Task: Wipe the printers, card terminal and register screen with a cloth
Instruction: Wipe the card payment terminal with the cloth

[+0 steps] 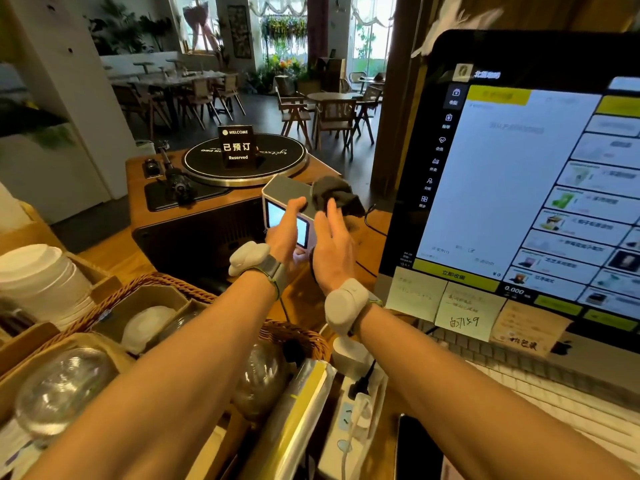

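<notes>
Seen at the middle of the tabletop (377, 233): a small grey card terminal (289, 202) with a lit pale-blue screen facing the wearer, standing just in front of a wooden record player (242, 157) that carried a black "Reserved" sign (237, 147) on its platter. Left hand (285, 230) laid over the terminal's front, fingers curled up onto its top edge, steadying it in a loose grip. Right hand (332, 244) just beside it on the terminal's right side, fingers stretched upward and pinching a dark grey cloth (334, 195), bunched and pressed against the terminal's top right corner. Pale bands with rounded pods worn on both wrists. To the right, tall and close to the camera, the register screen (519, 174), lit with a white and yellow ordering page, yellow sticky notes (467, 311) stuck along its lower edge and a pale keyboard (540, 393) lying below it. At lower left, a wicker basket (166, 282) holding cardboard boxes and clear domed lids, a stack of white cup lids (38, 271) beside it. Near the bottom centre, a white power strip (349, 417) with a black plug in it. Café tables and chairs visible beyond the tabletop.
</notes>
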Available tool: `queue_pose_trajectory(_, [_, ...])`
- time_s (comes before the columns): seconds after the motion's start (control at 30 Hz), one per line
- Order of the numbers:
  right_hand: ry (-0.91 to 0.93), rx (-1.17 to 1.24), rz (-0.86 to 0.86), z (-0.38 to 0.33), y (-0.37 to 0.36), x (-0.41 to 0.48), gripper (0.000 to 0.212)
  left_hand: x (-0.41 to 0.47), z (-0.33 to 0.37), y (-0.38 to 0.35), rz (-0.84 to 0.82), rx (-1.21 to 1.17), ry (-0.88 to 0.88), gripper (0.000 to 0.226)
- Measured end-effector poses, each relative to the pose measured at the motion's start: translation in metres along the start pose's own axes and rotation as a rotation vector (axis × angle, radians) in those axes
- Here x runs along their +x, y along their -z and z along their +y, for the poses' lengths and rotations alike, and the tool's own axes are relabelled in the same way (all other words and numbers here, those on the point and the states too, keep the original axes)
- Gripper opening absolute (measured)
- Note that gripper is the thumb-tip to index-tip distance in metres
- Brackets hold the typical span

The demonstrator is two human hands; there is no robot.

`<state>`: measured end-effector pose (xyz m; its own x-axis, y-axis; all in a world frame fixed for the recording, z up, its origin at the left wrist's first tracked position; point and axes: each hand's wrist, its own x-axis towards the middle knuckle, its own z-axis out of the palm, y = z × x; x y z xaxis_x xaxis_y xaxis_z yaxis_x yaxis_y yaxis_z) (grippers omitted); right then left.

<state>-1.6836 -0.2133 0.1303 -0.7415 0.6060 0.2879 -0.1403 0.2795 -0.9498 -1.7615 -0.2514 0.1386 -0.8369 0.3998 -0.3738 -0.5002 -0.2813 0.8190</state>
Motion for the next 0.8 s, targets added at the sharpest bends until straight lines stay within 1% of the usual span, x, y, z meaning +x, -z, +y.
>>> queue_pose_trajectory(0.1, [-0.065, -0.007, -0.025, 0.012, 0.004, -0.007, 0.039, -0.002, 0.003, -0.005, -0.030, -0.065, 0.010, 0.057])
queue_pose_trajectory(0.17, [-0.079, 0.129, 0.001, 0.006, -0.001, -0.004, 0.027, 0.000, 0.004, -0.006, -0.047, -0.067, 0.010, 0.057])
queue_pose_trajectory(0.2, [-0.062, 0.168, 0.000, 0.001, -0.004, -0.001, 0.027, 0.001, 0.003, -0.005, -0.073, -0.074, 0.015, 0.057])
queue_pose_trajectory(0.23, [-0.023, 0.142, -0.008, -0.003, -0.006, 0.000, 0.033, 0.003, 0.002, -0.004, -0.110, -0.079, 0.017, 0.058])
queue_pose_trajectory(0.3, [0.067, -0.029, -0.001, -0.002, -0.005, -0.003, 0.039, 0.003, 0.002, -0.002, -0.148, -0.059, 0.008, 0.057])
queue_pose_trajectory(0.33, [0.125, -0.119, 0.007, 0.001, -0.001, -0.004, 0.038, 0.004, 0.001, 0.000, -0.124, -0.017, -0.007, 0.054])
queue_pose_trajectory(0.37, [0.202, -0.202, -0.004, 0.004, 0.002, -0.004, 0.034, 0.005, 0.001, 0.003, -0.083, 0.040, -0.038, 0.049])
queue_pose_trajectory(0.43, [0.324, -0.376, -0.066, 0.001, 0.008, 0.001, 0.024, 0.007, -0.003, 0.009, -0.047, 0.148, -0.114, 0.028])
queue_pose_trajectory(0.47, [0.354, -0.465, -0.089, -0.004, 0.009, 0.007, 0.021, 0.005, -0.005, 0.012, -0.064, 0.203, -0.132, 0.020])
queue_pose_trajectory(0.53, [0.369, -0.604, -0.128, -0.017, 0.013, 0.026, 0.021, 0.000, -0.009, 0.016, -0.151, 0.317, -0.114, 0.020])
queue_pose_trajectory(0.6, [0.301, -0.654, -0.165, -0.029, 0.019, 0.046, 0.024, -0.006, -0.007, 0.021, -0.259, 0.353, -0.084, 0.022])
queue_pose_trajectory(0.63, [0.203, -0.631, -0.179, -0.033, 0.021, 0.055, 0.028, -0.007, -0.003, 0.024, -0.307, 0.330, -0.085, 0.021])
queue_pose_trajectory(0.67, [0.060, -0.560, -0.196, -0.036, 0.022, 0.063, 0.035, -0.008, 0.001, 0.027, -0.344, 0.298, -0.093, 0.025])
queue_pose_trajectory(0.7, [-0.088, -0.436, -0.217, -0.038, 0.022, 0.069, 0.042, -0.008, 0.005, 0.031, -0.375, 0.261, -0.095, 0.036])
queue_pose_trajectory(0.73, [-0.199, -0.322, -0.233, -0.038, 0.023, 0.071, 0.046, -0.008, 0.009, 0.035, -0.405, 0.229, -0.087, 0.052])
queue_pose_trajectory(0.77, [-0.265, -0.248, -0.249, -0.039, 0.023, 0.072, 0.048, -0.008, 0.012, 0.039, -0.432, 0.215, -0.071, 0.067])
queue_pose_trajectory(0.8, [-0.282, -0.211, -0.277, -0.040, 0.024, 0.071, 0.047, -0.008, 0.014, 0.043, -0.459, 0.224, -0.054, 0.079])
